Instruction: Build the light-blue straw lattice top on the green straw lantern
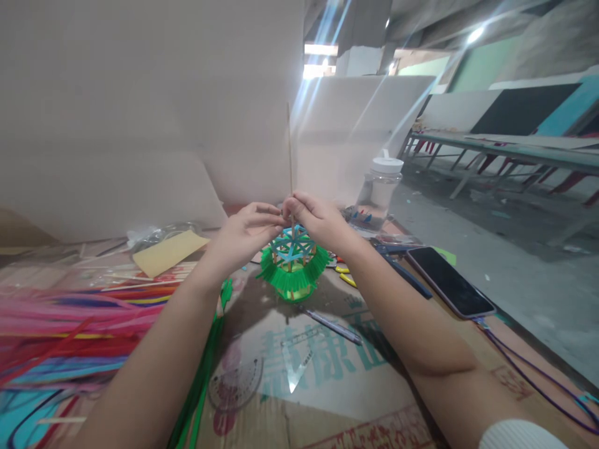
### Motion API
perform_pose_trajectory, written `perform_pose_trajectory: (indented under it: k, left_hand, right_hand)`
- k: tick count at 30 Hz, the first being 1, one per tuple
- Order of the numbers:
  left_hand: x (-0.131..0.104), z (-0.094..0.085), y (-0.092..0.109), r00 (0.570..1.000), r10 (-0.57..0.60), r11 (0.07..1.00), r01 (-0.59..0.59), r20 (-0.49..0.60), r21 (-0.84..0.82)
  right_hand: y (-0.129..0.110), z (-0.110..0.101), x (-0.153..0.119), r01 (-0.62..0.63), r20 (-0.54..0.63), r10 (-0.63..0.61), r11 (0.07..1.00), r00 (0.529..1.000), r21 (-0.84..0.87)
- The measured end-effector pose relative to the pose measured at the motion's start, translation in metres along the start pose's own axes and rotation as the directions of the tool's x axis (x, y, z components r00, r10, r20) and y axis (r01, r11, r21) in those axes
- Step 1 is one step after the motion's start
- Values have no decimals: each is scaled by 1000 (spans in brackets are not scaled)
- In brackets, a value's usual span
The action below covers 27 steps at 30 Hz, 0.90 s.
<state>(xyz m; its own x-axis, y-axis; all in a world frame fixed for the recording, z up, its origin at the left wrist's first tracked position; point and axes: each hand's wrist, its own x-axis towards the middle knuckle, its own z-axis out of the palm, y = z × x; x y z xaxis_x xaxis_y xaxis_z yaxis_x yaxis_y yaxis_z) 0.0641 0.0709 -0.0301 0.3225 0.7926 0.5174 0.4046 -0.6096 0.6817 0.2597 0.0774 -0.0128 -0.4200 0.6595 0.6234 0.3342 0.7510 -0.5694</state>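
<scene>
A small lantern-like model (294, 268) stands on the cardboard, with a green fringed skirt and a blue lattice top over thin wooden posts. Out of its top rises a long thin wooden stick (290, 149). My right hand (316, 218) pinches this stick just above the lattice. From the other side my left hand (250, 231) reaches in, its fingertips drawn together against the right fingers; what they hold is too small to make out. Close in front of the model lies a pen (333, 327).
Colourful pipe cleaners (93, 318) spread at left, with green ones (201, 380) nearer. A protractor (236, 383) and a set square (297, 358) lie in front. At right are pliers (405, 274), a phone (449, 280) with a cord, and a water bottle (377, 193). White boards (140, 93) stand behind.
</scene>
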Motion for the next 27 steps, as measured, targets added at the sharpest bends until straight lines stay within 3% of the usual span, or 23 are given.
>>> perform_pose_trajectory:
  k: [10,27]
  left_hand:
    - [-1,-2,9,999,33,984,-34,7,175]
    - [-2,-3,9,997,71,989,-71,3,126]
  right_hand:
    - [0,0,0,-24,2,24,1000,1000,-18]
    - [1,0,0,-13,1,13,1000,1000,-9]
